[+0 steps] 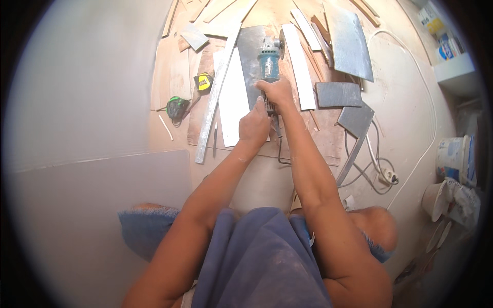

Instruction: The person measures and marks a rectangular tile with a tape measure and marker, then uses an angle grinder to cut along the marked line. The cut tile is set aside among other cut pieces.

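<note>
A teal angle grinder (268, 61), its disc turned to the right, is over a grey panel (248, 46) on a dusty board (334, 143). My right hand (277, 95) is closed round the lower half of the grinder's body. Just below it, my left hand (254, 126) grips the vented rear end, where a dark cord comes out. Long white strips (230, 102) lie on either side, with a metal straightedge (208, 134) and a thin pen-like stick (215, 138) to the left. Farther left are a yellow tape measure (204, 81) and a green-black tape measure (176, 108).
Grey offcuts (339, 94) and wooden strips lie right and behind. A power strip (387, 175) with tangled cables sits at lower right. Buckets (451, 156) and containers (444, 50) line the right side. A wall (82, 77) and raised slab (102, 185) are at left; my knees frame the lower edge.
</note>
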The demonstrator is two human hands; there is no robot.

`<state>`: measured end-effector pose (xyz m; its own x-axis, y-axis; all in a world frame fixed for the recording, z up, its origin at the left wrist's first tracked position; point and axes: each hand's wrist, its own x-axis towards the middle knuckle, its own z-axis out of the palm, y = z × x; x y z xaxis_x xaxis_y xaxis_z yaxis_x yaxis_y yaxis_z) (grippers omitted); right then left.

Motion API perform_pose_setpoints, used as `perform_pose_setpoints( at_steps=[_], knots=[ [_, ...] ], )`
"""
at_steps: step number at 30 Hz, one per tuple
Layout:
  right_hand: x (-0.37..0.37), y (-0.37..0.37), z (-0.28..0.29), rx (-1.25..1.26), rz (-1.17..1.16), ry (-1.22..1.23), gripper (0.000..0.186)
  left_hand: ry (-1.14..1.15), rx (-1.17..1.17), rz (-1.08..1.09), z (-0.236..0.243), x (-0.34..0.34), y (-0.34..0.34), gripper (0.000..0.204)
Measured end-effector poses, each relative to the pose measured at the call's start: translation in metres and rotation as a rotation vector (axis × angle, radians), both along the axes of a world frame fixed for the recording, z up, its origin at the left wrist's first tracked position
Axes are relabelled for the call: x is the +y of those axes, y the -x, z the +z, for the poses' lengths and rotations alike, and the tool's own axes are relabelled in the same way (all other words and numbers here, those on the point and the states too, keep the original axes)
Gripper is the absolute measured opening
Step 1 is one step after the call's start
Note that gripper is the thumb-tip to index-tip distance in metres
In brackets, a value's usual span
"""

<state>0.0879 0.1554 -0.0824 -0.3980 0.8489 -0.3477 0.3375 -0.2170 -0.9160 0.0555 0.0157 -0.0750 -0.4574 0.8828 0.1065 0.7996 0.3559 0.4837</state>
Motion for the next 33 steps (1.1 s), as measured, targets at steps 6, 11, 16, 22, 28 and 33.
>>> perform_pose_setpoints(
  at_steps=[6,11,16,22,28,33],
  knots=[
    [-0.021,0.008,-0.015,-0.132,-0.02,0.026,0.067,0.154,0.18,-0.092,-0.023,-0.011,0.014,0.051],
    [-0.015,0.004,-0.007,-0.185,0.071,0.093,0.072,0.173,0.402,-0.202,-0.016,-0.009,0.016,0.049],
    [-0.009,0.009,-0.011,-0.207,0.064,0.079,0.073,0.233,0.555,-0.299,-0.008,-0.001,0.024,0.047],
    [-0.003,-0.001,-0.025,-0.228,0.084,0.111,0.075,0.546,0.243,-0.293,0.005,0.012,0.025,0.059],
    [-0.008,-0.004,-0.043,-0.162,0.063,0.095,0.077,0.264,0.442,-0.233,-0.069,-0.012,0.051,0.071],
    [-0.002,-0.011,-0.052,-0.117,0.033,0.071,0.076,0.279,0.334,-0.196,-0.088,0.011,0.067,0.069]
  ],
)
